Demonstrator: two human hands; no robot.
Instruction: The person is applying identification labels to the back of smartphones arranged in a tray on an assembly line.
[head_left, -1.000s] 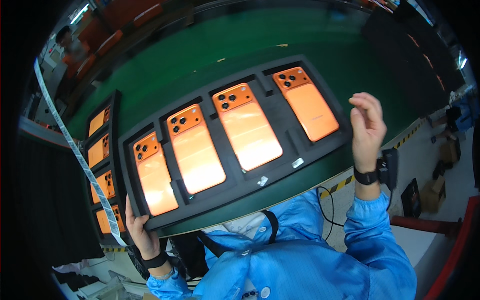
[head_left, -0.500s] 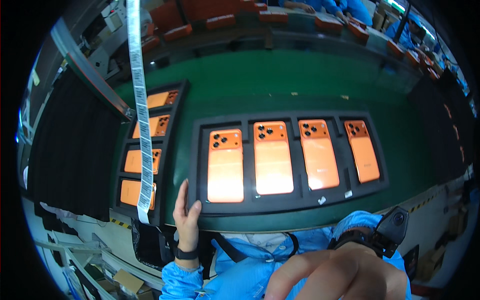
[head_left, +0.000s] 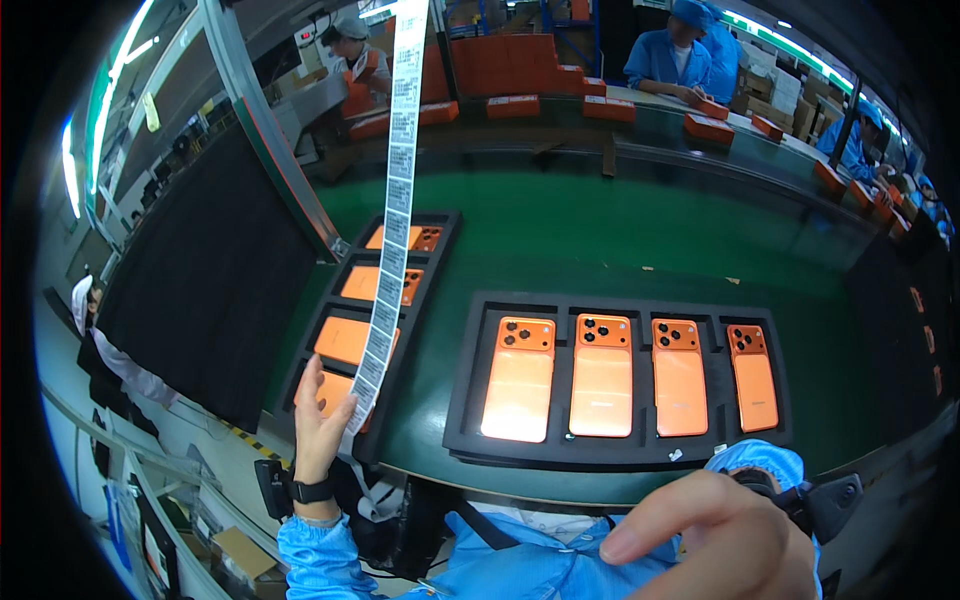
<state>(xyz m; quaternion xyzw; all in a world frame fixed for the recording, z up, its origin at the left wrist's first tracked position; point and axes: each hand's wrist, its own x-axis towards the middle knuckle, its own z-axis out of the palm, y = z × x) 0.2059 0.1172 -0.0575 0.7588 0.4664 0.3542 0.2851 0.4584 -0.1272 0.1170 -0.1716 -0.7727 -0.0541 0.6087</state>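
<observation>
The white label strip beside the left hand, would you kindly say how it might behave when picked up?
The label strip is probably floppy, since it curves along its length. It looks thin, so likely light. Running down from the picture's top edge, it may swing if pushed.

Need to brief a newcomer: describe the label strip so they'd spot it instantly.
On the green work surface, find the left black tray of orange phones. The label strip runs down across it, lower part by the left hand. Unlike the phones, it's a long white ribbon with dark print.
</observation>
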